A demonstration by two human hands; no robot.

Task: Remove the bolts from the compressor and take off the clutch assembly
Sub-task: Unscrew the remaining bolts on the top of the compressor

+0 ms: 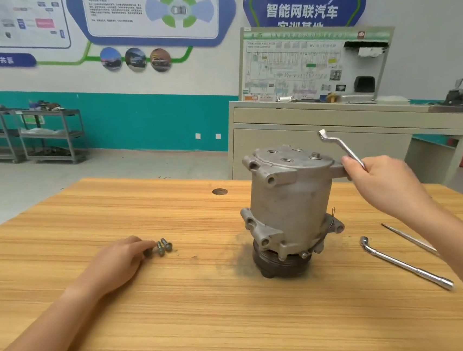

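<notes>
The compressor (290, 206) stands upright on the table (181, 307), with the clutch assembly (282, 263) underneath it, not yet taken off. In the top plate three holes are empty and one bolt (315, 155) seems to sit in place. Three loose bolts (163, 247) lie well to the left. The left hand (119, 259) touches one with its fingertips; whether it pinches it cannot be told. The right hand (377, 178) grips a wrench (340, 145), raised beside the top plate.

Wooden table (210, 319): compressor (287, 206), bolts (162, 247), socket wrench (405, 264).
</notes>
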